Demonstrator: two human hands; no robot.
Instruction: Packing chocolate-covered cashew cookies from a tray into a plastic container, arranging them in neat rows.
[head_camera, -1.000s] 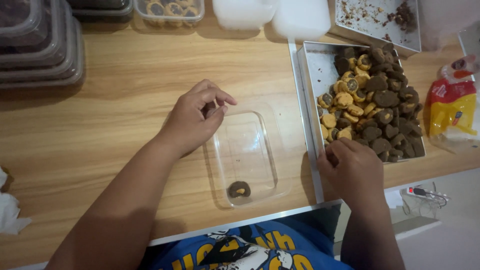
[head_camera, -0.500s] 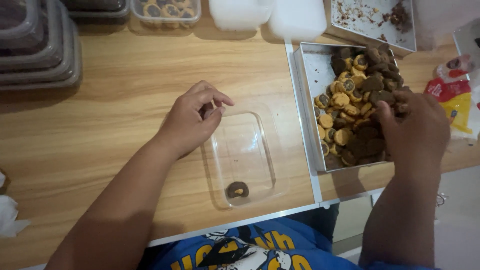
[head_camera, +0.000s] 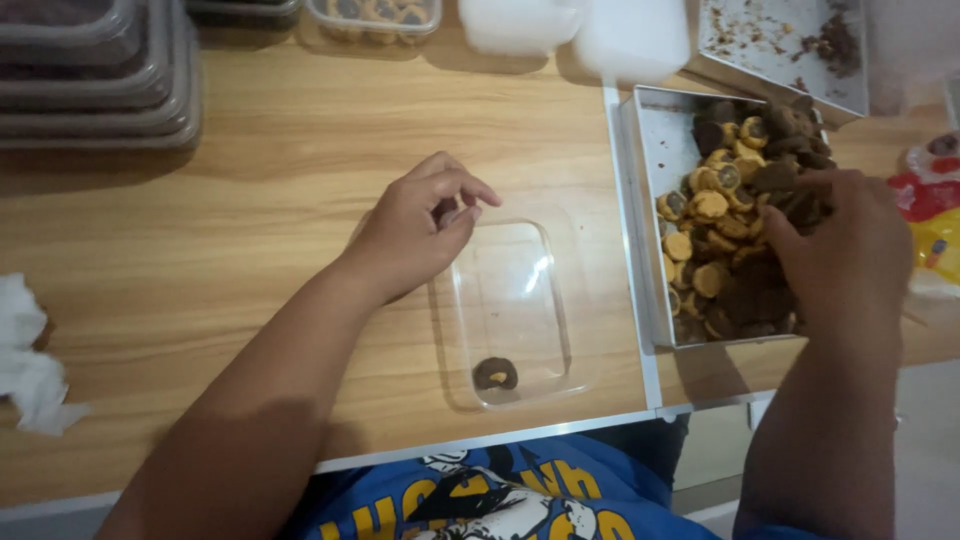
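left hand (head_camera: 415, 228) pinching clear container (head_camera: 512, 310) rim, one cookie (head_camera: 495, 373) inside, right hand (head_camera: 838, 250) gripping cookies in tray (head_camera: 650, 150)

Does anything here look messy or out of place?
Only a little. The far tray holds just dark crumbs and smears, and a crumpled white tissue lies loose at the table's left edge. Nothing looks spilled or broken.

table top (head_camera: 250, 230): light wood grain, pale streaks running sideways
small rectangular plastic tub (head_camera: 515, 310): see-through, basically colourless
lone round cookie in the tub (head_camera: 495, 374): dark brown with a yellowish centre
metal tray (head_camera: 655, 150): dull silver-grey
heap of round cookies in the tray (head_camera: 730, 220): mix of golden yellow and dark chocolate brown
crumpled tissue (head_camera: 25, 365): white
shirt (head_camera: 500, 500): bright blue with a yellow, black and white print
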